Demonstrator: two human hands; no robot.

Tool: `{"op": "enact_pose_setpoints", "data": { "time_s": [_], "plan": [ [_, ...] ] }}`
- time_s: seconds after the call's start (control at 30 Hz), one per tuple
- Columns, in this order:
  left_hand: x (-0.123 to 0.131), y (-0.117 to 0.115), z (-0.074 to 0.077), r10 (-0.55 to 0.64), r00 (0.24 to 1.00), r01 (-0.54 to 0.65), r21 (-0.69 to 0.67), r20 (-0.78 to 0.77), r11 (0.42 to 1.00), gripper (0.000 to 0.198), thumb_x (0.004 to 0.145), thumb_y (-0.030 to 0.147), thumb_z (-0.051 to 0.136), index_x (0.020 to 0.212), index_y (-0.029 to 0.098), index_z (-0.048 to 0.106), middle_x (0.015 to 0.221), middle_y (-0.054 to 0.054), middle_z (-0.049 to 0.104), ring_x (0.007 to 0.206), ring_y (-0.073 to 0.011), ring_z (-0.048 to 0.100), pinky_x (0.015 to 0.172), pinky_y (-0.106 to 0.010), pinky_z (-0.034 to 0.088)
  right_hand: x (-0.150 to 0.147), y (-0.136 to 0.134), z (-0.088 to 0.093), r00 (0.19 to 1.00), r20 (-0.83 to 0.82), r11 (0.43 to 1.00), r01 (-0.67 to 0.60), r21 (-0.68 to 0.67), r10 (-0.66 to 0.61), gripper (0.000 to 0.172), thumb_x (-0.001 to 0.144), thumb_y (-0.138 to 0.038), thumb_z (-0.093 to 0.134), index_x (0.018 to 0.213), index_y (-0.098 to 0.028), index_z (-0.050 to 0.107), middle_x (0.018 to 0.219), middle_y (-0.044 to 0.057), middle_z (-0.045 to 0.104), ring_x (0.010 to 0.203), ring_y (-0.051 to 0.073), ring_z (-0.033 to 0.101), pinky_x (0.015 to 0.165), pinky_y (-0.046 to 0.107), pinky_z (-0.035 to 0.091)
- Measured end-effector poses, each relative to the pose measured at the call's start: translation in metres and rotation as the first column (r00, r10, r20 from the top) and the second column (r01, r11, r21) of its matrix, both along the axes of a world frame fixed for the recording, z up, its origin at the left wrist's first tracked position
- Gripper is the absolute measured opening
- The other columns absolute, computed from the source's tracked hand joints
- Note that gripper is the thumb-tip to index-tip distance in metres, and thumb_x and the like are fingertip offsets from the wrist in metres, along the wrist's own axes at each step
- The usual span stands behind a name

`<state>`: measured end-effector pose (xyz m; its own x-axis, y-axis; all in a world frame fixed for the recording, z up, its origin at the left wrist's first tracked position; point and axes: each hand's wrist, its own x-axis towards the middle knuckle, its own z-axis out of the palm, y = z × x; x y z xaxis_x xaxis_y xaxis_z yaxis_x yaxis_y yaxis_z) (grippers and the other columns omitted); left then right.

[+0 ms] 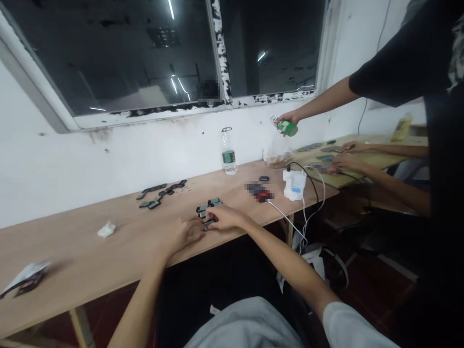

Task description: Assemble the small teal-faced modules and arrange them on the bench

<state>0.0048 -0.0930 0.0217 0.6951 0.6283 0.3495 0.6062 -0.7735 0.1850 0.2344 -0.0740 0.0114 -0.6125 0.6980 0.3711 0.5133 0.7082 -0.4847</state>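
Observation:
Several small dark rectangular pieces with grey-green faces lie together near the front edge of the wooden table. My right hand has its thumb and fingers closed around one such piece. Beside it on the left, my left hand rests at the table with bent fingers close to the same piece; whether it grips anything is hidden. Farther back and left, more dark pieces lie in loose rows near the wall.
A water bottle stands by the wall. To the right are a white power adapter with cables and a blurred red-black item. Crumpled tissue lies left. A person's arm reaches in with a green bottle; other hands work beyond.

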Motion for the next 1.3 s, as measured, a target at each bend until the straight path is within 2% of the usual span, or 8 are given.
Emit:
{"op": "enact_pose_setpoints", "data": {
  "time_s": [0.13, 0.23, 0.3, 0.43, 0.7, 0.9, 1.17, 1.3],
  "plan": [
    [0.006, -0.005, 0.002, 0.029, 0.998, -0.030, 0.025, 0.055, 0.999, 0.017, 0.091, 0.036, 0.059, 0.089, 0.022, 0.068, 0.114, -0.007, 0.070, 0.096, -0.0226, 0.068, 0.086, -0.032, 0.053, -0.002, 0.000, 0.001, 0.967, -0.253, 0.994, -0.042, -0.097, 0.016, 0.017, 0.082, -0.023, 0.074, 0.097, -0.018, 0.068, 0.086, 0.001, 0.070, 0.076, 0.015, 0.061, 0.069, 0.025, 0.044],
    [0.007, -0.009, 0.005, 0.064, 0.991, -0.076, 0.094, 0.121, 0.993, 0.018, 0.093, 0.036, 0.056, 0.091, 0.021, 0.067, 0.116, -0.007, 0.071, 0.091, -0.0205, 0.069, 0.080, -0.029, 0.053, -0.003, -0.001, 0.003, 0.915, -0.403, 0.978, -0.090, -0.186, 0.008, 0.020, 0.084, -0.030, 0.072, 0.099, -0.017, 0.069, 0.087, 0.002, 0.071, 0.071, 0.014, 0.062, 0.063, 0.024, 0.045],
    [0.005, -0.010, 0.006, 0.079, 0.989, -0.091, 0.090, 0.127, 0.992, 0.019, 0.094, 0.037, 0.056, 0.095, 0.022, 0.068, 0.118, -0.006, 0.072, 0.089, -0.0201, 0.070, 0.075, -0.028, 0.054, -0.002, -0.001, 0.005, 0.896, -0.443, 0.965, -0.134, -0.226, 0.021, 0.023, 0.084, -0.033, 0.073, 0.099, -0.017, 0.069, 0.085, 0.002, 0.071, 0.067, 0.014, 0.062, 0.059, 0.023, 0.045],
    [-0.001, -0.010, 0.007, 0.050, 0.992, -0.062, 0.104, 0.115, 0.993, 0.024, 0.096, 0.040, 0.057, 0.105, 0.024, 0.073, 0.126, -0.006, 0.071, 0.099, -0.0234, 0.072, 0.079, -0.029, 0.056, 0.001, 0.000, 0.006, 0.886, -0.463, 0.966, -0.143, -0.216, 0.028, 0.024, 0.083, -0.035, 0.074, 0.098, -0.017, 0.070, 0.083, 0.002, 0.072, 0.069, 0.014, 0.063, 0.061, 0.024, 0.048],
    [-0.006, -0.005, 0.000, -0.015, 0.985, -0.028, 0.245, 0.172, 0.969, 0.029, 0.098, 0.043, 0.058, 0.105, 0.024, 0.079, 0.117, -0.007, 0.076, 0.101, -0.0253, 0.074, 0.089, -0.034, 0.060, 0.005, -0.002, 0.010, 0.882, -0.470, 0.964, -0.148, -0.223, 0.027, 0.026, 0.079, -0.033, 0.077, 0.096, -0.015, 0.071, 0.081, 0.003, 0.072, 0.072, 0.016, 0.067, 0.069, 0.026, 0.051],
    [-0.006, -0.007, -0.003, -0.055, 0.987, 0.005, 0.316, 0.148, 0.949, 0.025, 0.099, 0.036, 0.057, 0.109, 0.024, 0.077, 0.118, -0.007, 0.075, 0.098, -0.0217, 0.075, 0.086, -0.030, 0.060, 0.007, -0.004, 0.011, 0.871, -0.491, 0.944, -0.189, -0.271, 0.033, 0.027, 0.080, -0.036, 0.077, 0.096, -0.015, 0.070, 0.080, 0.004, 0.073, 0.068, 0.016, 0.067, 0.066, 0.026, 0.052],
    [-0.008, -0.007, -0.001, -0.024, 0.981, -0.003, 0.139, 0.190, 0.990, 0.030, 0.098, 0.042, 0.058, 0.110, 0.022, 0.077, 0.119, -0.008, 0.075, 0.101, -0.0243, 0.074, 0.090, -0.032, 0.060, 0.006, 0.007, 0.002, 0.846, -0.533, 0.898, -0.246, -0.366, 0.014, 0.033, 0.077, -0.042, 0.082, 0.093, -0.015, 0.071, 0.082, 0.006, 0.075, 0.067, 0.015, 0.068, 0.064, 0.025, 0.054],
    [-0.008, -0.004, -0.004, -0.016, 0.978, -0.013, 0.135, 0.209, 0.991, 0.033, 0.098, 0.045, 0.058, 0.111, 0.022, 0.077, 0.123, -0.008, 0.073, 0.106, -0.0255, 0.073, 0.093, -0.035, 0.059, 0.004, 0.006, 0.002, 0.843, -0.535, 0.886, -0.206, -0.416, -0.056, 0.030, 0.076, -0.038, 0.083, 0.090, -0.015, 0.069, 0.078, 0.005, 0.073, 0.065, 0.015, 0.069, 0.063, 0.024, 0.054]
  ]
}}
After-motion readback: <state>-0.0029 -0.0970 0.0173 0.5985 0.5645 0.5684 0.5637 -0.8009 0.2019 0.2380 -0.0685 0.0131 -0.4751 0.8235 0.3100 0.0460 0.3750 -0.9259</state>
